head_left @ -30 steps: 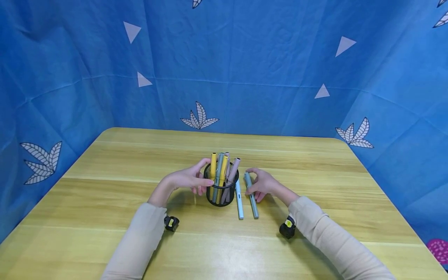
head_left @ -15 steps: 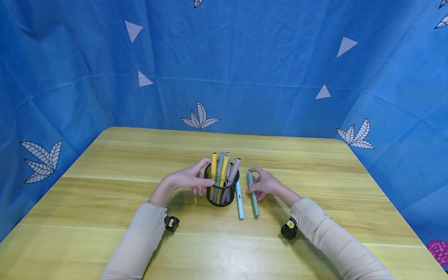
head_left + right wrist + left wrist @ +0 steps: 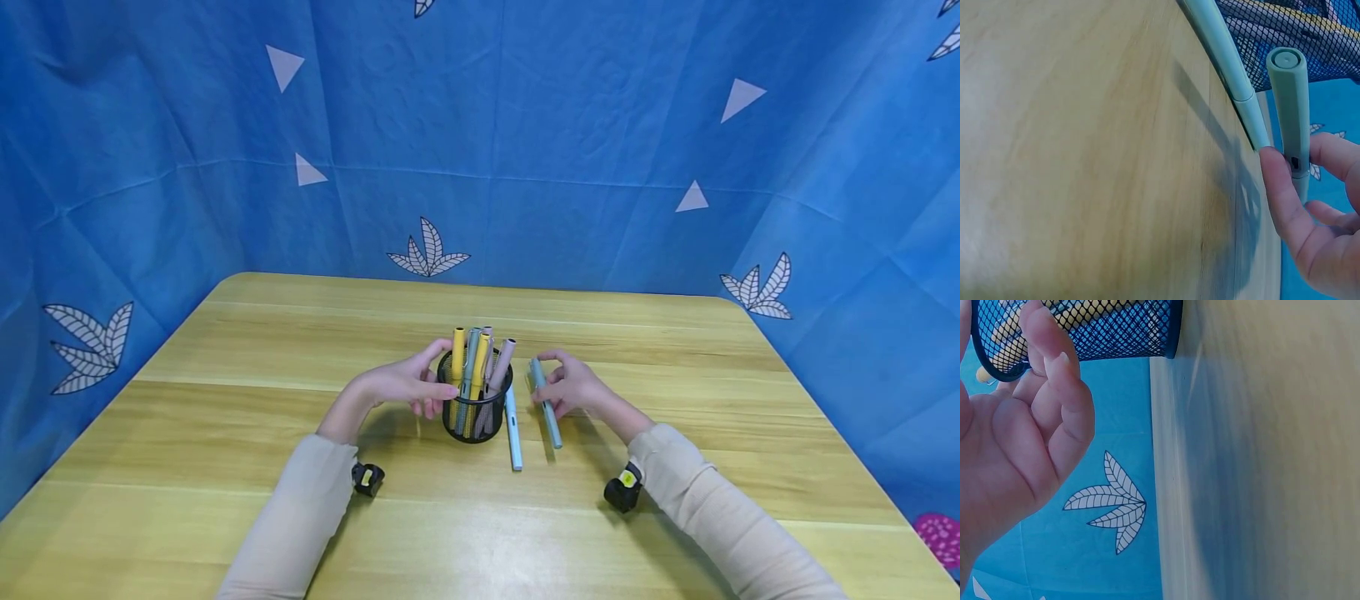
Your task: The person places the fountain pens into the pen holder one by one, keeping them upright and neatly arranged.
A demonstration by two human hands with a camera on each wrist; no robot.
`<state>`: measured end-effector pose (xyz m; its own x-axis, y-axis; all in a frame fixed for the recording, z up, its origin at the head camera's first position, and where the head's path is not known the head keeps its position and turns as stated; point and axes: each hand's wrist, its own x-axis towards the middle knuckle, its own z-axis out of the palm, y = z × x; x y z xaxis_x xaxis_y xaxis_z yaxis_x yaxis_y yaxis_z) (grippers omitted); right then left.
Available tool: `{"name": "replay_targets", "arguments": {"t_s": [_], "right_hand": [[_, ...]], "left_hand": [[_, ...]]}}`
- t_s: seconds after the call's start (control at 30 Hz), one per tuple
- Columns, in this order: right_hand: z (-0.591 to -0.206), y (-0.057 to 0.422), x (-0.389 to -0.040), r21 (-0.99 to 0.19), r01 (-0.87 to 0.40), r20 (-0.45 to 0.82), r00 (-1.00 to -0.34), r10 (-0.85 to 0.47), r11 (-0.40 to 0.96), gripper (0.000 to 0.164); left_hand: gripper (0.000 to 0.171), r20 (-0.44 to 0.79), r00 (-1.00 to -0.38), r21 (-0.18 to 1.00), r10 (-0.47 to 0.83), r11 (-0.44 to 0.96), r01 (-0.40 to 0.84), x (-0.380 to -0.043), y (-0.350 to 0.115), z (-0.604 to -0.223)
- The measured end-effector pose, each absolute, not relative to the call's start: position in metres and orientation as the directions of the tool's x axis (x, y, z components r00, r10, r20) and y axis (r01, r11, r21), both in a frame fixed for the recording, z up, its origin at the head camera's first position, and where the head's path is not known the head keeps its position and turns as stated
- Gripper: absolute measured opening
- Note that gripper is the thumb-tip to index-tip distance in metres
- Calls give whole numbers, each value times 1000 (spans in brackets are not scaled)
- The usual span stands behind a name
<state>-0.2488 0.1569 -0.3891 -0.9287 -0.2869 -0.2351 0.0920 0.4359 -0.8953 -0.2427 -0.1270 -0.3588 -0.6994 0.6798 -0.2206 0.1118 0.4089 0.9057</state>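
A black mesh pen cup (image 3: 491,422) stands upright on the table, with several yellow, grey-green and lilac pens in it. My left hand (image 3: 405,383) holds the cup from the left, thumb at the front rim and fingers curled along its side. To the right, my right hand (image 3: 576,387) pinches a grey-green pen (image 3: 551,423) between thumb and fingers. This pen is tilted, its near end raised over its shadow; in the right wrist view its end (image 3: 1289,103) faces the camera. A light-blue pen (image 3: 513,433) lies between the cup and the right hand.
The wooden table (image 3: 300,333) reaches back to a blue cloth (image 3: 562,167) printed with leaves and triangles. Each wrist bears a small black camera, the left one (image 3: 367,479) and the right one (image 3: 623,488) both close above the tabletop.
My right hand has taken hold of the grey-green pen and lifted it off the table, moving slightly right and away. The left hand and cup have stayed put.
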Motion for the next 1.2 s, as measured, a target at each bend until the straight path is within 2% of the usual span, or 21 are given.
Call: {"name": "replay_targets", "arguments": {"t_s": [0.17,0.37,0.47,0.77,1.2], "right_hand": [[-389,158,-249,-913,62,-190,-939,-288,402,70],[-387,158,-249,-934,0,-108,-953,-282,358,48],[-384,158,-247,-939,-21,-80,-958,-275,344,43],[-373,161,-246,-961,-68,8,-975,-221,268,41],[-365,161,-242,-976,-122,82,-972,-221,178,40]], "left_hand": [[74,-221,-701,906,678,409,110,-243,-127,-359],[75,-220,-701,905,679,411,114,-243,-127,-358],[75,-221,-701,906,678,409,110,-243,-127,-358],[74,-213,-696,911,685,397,112,-243,-127,-359],[75,-221,-698,907,682,407,110,-244,-127,-360]]}}
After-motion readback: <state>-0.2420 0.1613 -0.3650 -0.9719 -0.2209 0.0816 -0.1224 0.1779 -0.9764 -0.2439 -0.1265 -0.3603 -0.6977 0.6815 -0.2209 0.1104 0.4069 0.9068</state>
